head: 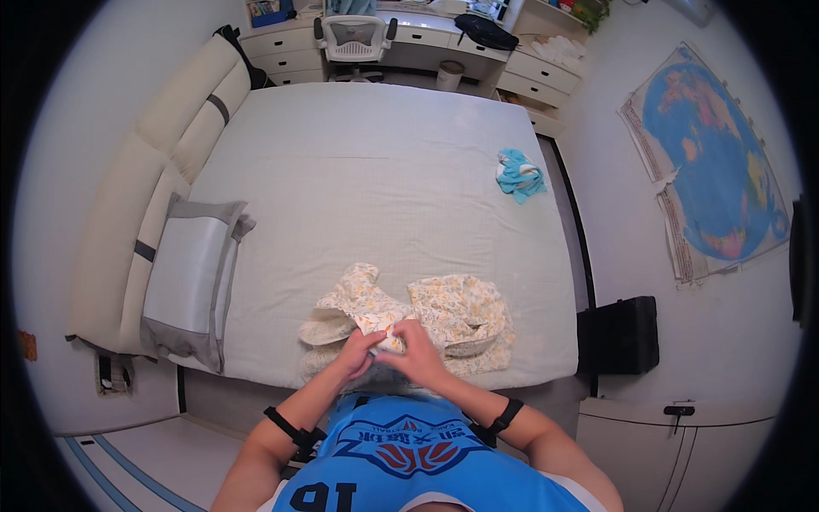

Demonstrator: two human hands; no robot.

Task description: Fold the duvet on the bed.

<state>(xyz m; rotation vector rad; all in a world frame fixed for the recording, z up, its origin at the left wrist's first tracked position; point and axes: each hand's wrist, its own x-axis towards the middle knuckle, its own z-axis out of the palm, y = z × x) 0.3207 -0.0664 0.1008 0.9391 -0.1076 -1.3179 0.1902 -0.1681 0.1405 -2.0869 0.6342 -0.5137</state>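
Note:
A cream cloth with an orange and grey floral print lies bunched at the near edge of the bed, spread to both sides of my hands. My left hand pinches a fold of it between thumb and fingers. Close beside it on the right, my right hand grips the same cloth, thumb and fingers curled about its raised middle part. The fingertips of the two hands nearly meet. Whether the cloth is a garment or bedding cannot be told.
The bed's pale sheet stretches ahead. A grey-edged pillow lies by the padded headboard at left. A blue and white cloth lies crumpled at far right. A black case stands beside the bed. Beyond are an office chair and desk drawers.

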